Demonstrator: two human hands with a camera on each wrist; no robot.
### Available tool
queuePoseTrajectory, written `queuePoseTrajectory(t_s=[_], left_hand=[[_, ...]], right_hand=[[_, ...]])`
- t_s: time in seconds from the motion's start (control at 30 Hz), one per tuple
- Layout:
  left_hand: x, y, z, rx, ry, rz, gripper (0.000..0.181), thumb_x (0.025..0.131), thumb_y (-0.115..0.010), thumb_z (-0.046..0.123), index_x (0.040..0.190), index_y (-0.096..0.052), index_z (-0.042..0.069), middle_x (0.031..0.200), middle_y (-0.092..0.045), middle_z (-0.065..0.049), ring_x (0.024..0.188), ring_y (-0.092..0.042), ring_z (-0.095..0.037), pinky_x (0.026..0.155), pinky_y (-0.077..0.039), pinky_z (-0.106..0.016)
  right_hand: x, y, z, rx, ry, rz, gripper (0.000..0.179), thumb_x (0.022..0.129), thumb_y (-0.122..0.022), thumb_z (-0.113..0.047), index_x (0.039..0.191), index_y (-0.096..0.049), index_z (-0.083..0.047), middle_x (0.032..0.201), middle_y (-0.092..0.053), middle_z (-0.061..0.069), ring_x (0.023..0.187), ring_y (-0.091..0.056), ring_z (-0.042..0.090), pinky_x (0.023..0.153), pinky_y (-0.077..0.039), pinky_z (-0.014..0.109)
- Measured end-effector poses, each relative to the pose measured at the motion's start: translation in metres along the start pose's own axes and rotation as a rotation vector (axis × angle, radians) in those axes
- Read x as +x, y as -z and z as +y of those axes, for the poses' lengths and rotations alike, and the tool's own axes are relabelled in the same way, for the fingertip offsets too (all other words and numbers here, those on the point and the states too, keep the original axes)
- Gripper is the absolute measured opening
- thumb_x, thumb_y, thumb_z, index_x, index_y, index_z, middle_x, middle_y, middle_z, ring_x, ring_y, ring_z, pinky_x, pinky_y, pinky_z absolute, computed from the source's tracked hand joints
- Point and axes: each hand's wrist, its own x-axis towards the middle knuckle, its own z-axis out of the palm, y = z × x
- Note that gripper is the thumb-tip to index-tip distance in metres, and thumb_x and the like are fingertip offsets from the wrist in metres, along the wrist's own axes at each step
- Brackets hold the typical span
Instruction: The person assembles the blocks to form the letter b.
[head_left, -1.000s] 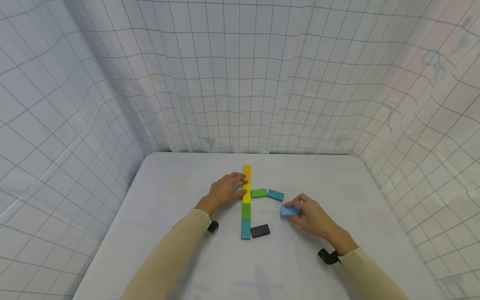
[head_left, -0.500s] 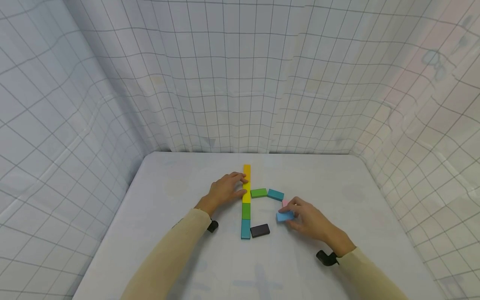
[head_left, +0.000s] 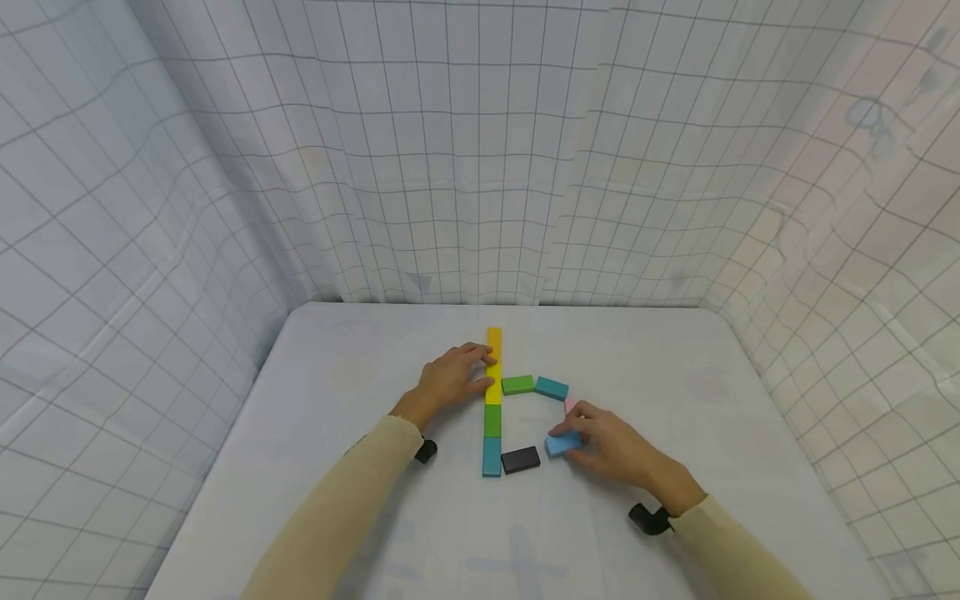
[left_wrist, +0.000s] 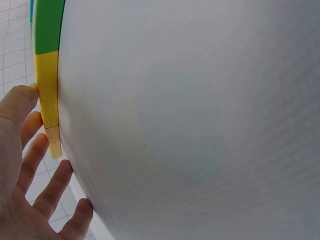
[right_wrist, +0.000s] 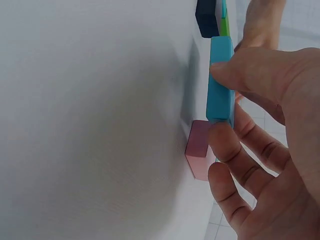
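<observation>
My right hand pinches a light blue block between thumb and fingers. In the right wrist view a shadow lies apart from this light blue block, which is held just above the table. It is between the black block and a pink block, the latter partly hidden by my fingers. My left hand lies beside a straight row of blocks, its fingers spread and touching the yellow blocks. Below these in the row come a green block and a teal block.
A lighter green block and another teal block curve rightward from the row toward the pink one. The white table is enclosed by grid-patterned curtains at the back and both sides.
My right hand has carried the light blue block leftward and nearer to me, from beside the pink block toward the black one, turning it slightly. My left hand has stayed put.
</observation>
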Motion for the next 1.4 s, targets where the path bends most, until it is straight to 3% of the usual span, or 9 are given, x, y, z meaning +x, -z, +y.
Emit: queuePoseTrajectory(t_s=[0.3,0.67,1.1,1.4], left_hand=[[-0.001,0.000,0.001,-0.005,-0.002,0.001,0.042,0.113,-0.080,0.041,0.153,-0.072,0.029,0.181,-0.054,0.008,0.163,-0.057,-0.029,0.123,-0.058,-0.069],[0.001,0.000,0.000,-0.005,0.007,-0.017,0.043,0.112,-0.080,0.042,0.153,-0.072,0.030,0.181,-0.053,0.009,0.165,-0.056,-0.028,0.124,-0.057,-0.068],[0.002,-0.001,-0.001,-0.005,-0.001,-0.008,0.042,0.112,-0.080,0.043,0.151,-0.072,0.030,0.181,-0.054,0.009,0.165,-0.057,-0.028,0.123,-0.058,-0.069],[0.002,0.000,-0.002,-0.020,-0.003,-0.009,0.042,0.112,-0.081,0.042,0.151,-0.072,0.029,0.181,-0.054,0.008,0.165,-0.056,-0.029,0.125,-0.057,-0.070]], right_hand=[[0.002,-0.004,-0.001,-0.004,0.026,-0.014,0.039,0.103,-0.088,-0.009,0.139,-0.085,-0.024,0.126,-0.070,-0.007,0.094,-0.055,0.003,0.084,-0.054,0.021],[0.005,-0.009,-0.004,-0.052,0.070,-0.019,0.035,0.103,-0.090,-0.011,0.135,-0.087,-0.024,0.127,-0.074,-0.005,0.091,-0.056,0.001,0.083,-0.055,0.021],[0.008,-0.017,-0.009,-0.154,0.075,0.025,0.039,0.100,-0.095,-0.024,0.137,-0.086,-0.032,0.134,-0.072,-0.006,0.119,-0.067,0.012,0.098,-0.060,0.036],[0.010,-0.022,-0.018,-0.168,0.121,0.026,0.037,0.101,-0.095,-0.027,0.136,-0.087,-0.031,0.137,-0.070,-0.001,0.119,-0.065,0.015,0.100,-0.062,0.039]])
